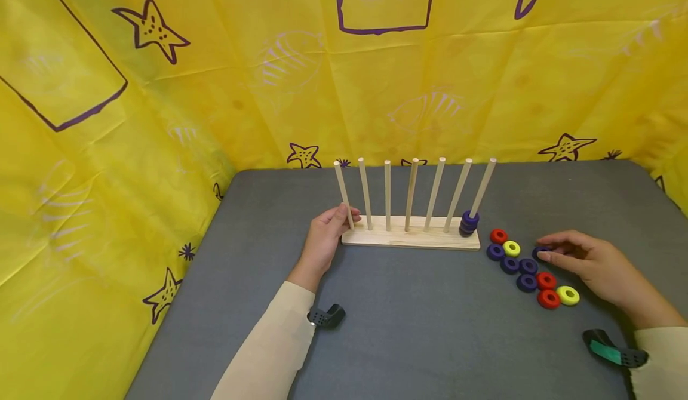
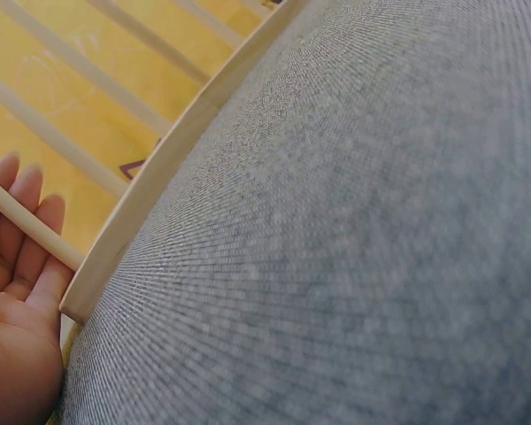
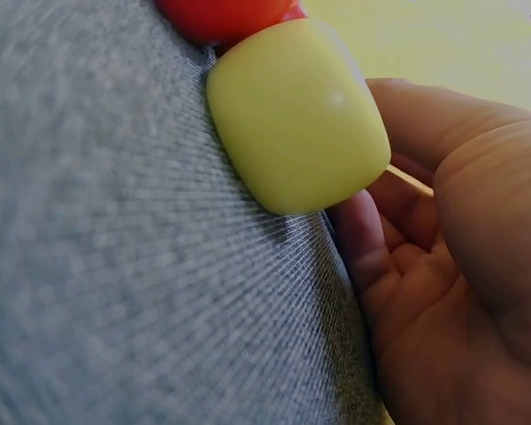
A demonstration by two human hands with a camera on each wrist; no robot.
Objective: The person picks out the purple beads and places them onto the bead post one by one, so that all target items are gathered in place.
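A wooden peg rack (image 1: 411, 240) with several upright pegs stands on the table. My left hand (image 1: 326, 233) is at its left end, thumb and fingers around the leftmost peg; the left wrist view shows the fingers (image 2: 26, 239) behind that peg (image 2: 31, 223), the thumb hidden. Dark blue rings (image 1: 469, 224) are stacked low on the rightmost peg. Right of the rack, my right hand (image 1: 596, 262) pinches a dark blue ring (image 1: 540, 251) between thumb and forefinger, low over the table. A yellow ring (image 3: 296, 115) looms before the fingers in the right wrist view, hiding the fingertips.
Loose rings lie between rack and right hand: red (image 1: 498, 236), yellow (image 1: 512, 248) and dark blue (image 1: 510, 264), with another yellow ring (image 1: 568, 295) nearest me. The grey table (image 1: 419, 328) meets a yellow patterned cloth (image 1: 322, 107) behind and at the sides.
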